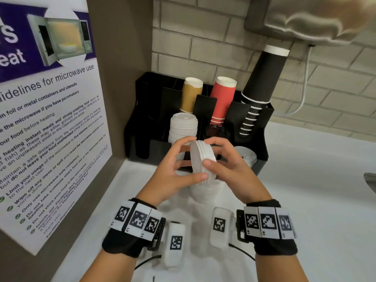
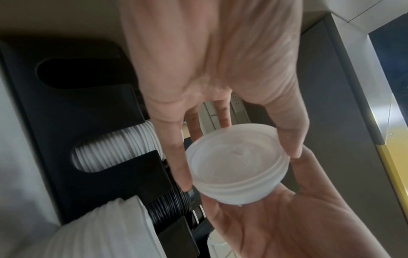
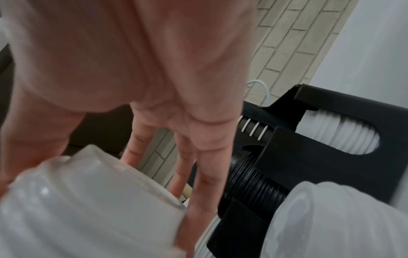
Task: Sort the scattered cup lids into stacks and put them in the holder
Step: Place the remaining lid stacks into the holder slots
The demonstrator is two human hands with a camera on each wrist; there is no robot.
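A short stack of translucent white lids [image 1: 199, 166] is held on its side just in front of the black holder [image 1: 142, 123]. My left hand [image 1: 195, 158] pinches its rim between thumb and fingers, and my right hand [image 1: 209, 152] grips it from the other side. The left wrist view looks into the hollow of the stack [image 2: 238, 167], with the right palm [image 2: 287, 220] under it. Its ribbed outside [image 3: 88, 206] fills the lower left of the right wrist view. The holder's front slots contain white lids [image 1: 183, 129], black lids [image 1: 218, 131] and more white lids [image 1: 245, 156].
Another translucent lid stack [image 1: 205, 193] stands on the white counter [image 1: 305, 190] under my hands. Tan cups [image 1: 191, 96], red cups [image 1: 221, 98] and black cups [image 1: 258, 88] rise from the holder's back. A poster wall [image 1: 50, 119] is at the left and a sink edge [image 1: 370, 180] at the right.
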